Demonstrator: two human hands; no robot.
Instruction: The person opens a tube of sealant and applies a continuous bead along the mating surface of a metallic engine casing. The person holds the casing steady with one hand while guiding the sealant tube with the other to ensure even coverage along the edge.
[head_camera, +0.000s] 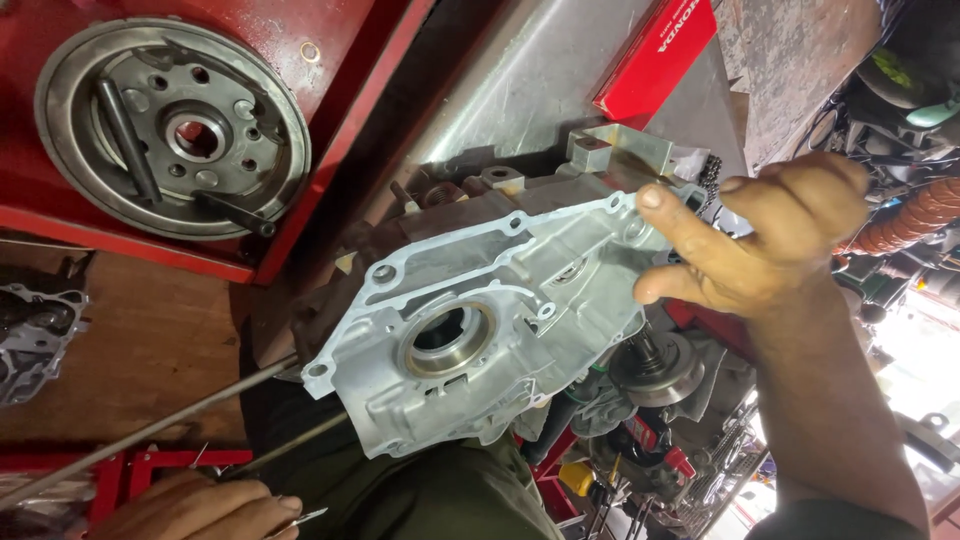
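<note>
A silver aluminium engine crankcase half (470, 300) with a round bearing bore (447, 338) is held tilted over my lap. My right hand (770, 240) grips its upper right edge, thumb and fingers pinching the rim. My left hand (195, 508) rests low at the bottom left, its fingers closed on a thin metal tool (305, 518) whose tip points right. Two long steel rods (150, 432) run from under the case toward my left hand. Behind the case sits a darker, dirtier engine part (450, 190).
A round steel flywheel plate (172, 130) with two black pins lies on a red tray (330, 110) at the top left. A red carton (655, 55) is at the top. Another grey casting (30, 340) is at the left edge; a geared shaft (655, 365) and cluttered tools lie lower right.
</note>
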